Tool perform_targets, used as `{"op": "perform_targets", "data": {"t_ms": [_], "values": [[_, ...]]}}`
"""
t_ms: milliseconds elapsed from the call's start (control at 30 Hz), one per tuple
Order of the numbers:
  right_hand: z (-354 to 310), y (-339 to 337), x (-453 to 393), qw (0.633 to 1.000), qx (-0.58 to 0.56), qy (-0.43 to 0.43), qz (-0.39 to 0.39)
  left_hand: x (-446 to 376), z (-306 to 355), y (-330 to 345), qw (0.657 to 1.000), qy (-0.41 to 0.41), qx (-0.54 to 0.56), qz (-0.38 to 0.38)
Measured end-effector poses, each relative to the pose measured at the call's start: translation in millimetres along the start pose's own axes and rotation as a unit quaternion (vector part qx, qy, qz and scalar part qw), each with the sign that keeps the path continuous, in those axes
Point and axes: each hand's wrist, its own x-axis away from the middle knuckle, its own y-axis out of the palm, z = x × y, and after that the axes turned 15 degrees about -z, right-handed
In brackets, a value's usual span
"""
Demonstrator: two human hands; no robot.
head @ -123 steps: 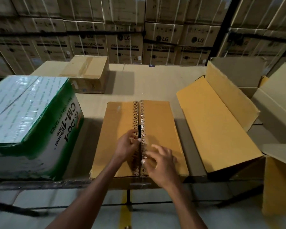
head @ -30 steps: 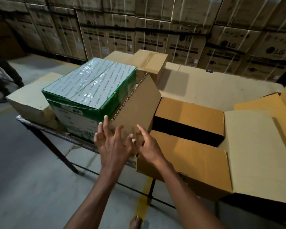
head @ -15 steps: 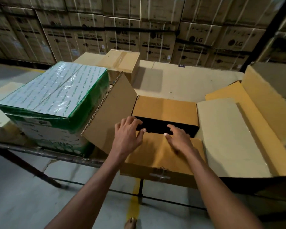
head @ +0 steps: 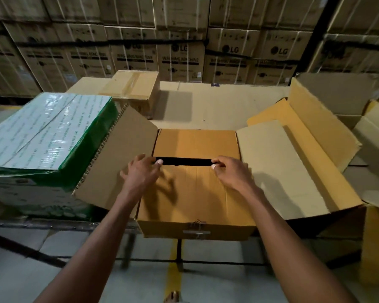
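Observation:
An open cardboard box (head: 195, 228) stands at the table's front edge. Its left outer flap (head: 118, 158) leans on the green box and its right outer flap (head: 278, 167) lies flat. The near inner flap (head: 195, 193) and the far inner flap (head: 195, 143) are folded down, with a narrow dark gap between them. My left hand (head: 140, 173) rests on the near flap's left corner, thumb at the gap. My right hand (head: 230, 171) curls its fingers over the near flap's edge at the right end of the gap.
A green, film-wrapped box (head: 48, 136) stands close on the left. A taped small carton (head: 131, 88) sits behind it. Another open carton (head: 315, 119) lies to the right. Stacked washing-machine cartons (head: 184, 55) wall the back. A bare foot (head: 172, 297) shows on the floor below.
The box was taped shut; the outer flaps have been opened. Over the last half second the gap between the inner flaps has narrowed and both hands have moved apart to its ends.

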Motion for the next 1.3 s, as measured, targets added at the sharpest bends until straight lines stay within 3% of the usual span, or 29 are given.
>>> {"op": "perform_targets", "data": {"t_ms": [100, 267, 400, 500, 667, 767, 867, 1067, 1300], "values": [[-7, -22, 16, 0.999, -0.008, -0.040, 0.017, 5, 10, -28, 0.995, 0.072, 0.068, -0.027], [-32, -63, 66, 0.993, -0.060, -0.102, 0.012, 29, 28, -63, 0.973, 0.167, 0.021, -0.159], [-39, -79, 104, 0.984, -0.073, -0.080, -0.141, 60, 35, -64, 0.941, 0.163, 0.046, -0.293], [-32, -73, 120, 0.962, -0.069, -0.042, -0.262, 78, 33, -59, 0.916, 0.165, -0.040, -0.364], [-14, -40, 132, 0.932, -0.061, 0.010, -0.358, 93, 16, -47, 0.860, 0.138, -0.078, -0.485], [-8, -10, 137, 0.918, -0.061, 0.026, -0.391, 94, 1, -19, 0.871, 0.101, -0.103, -0.469], [-2, 20, 137, 0.928, -0.020, 0.031, -0.370, 90, -11, 14, 0.877, 0.080, -0.100, -0.464], [6, 50, 133, 0.951, -0.006, 0.028, -0.309, 81, -19, 44, 0.892, 0.123, -0.101, -0.423], [-14, 36, 91, 0.973, -0.013, 0.011, -0.229, 32, -6, 58, 0.963, 0.150, -0.073, -0.211]]}}
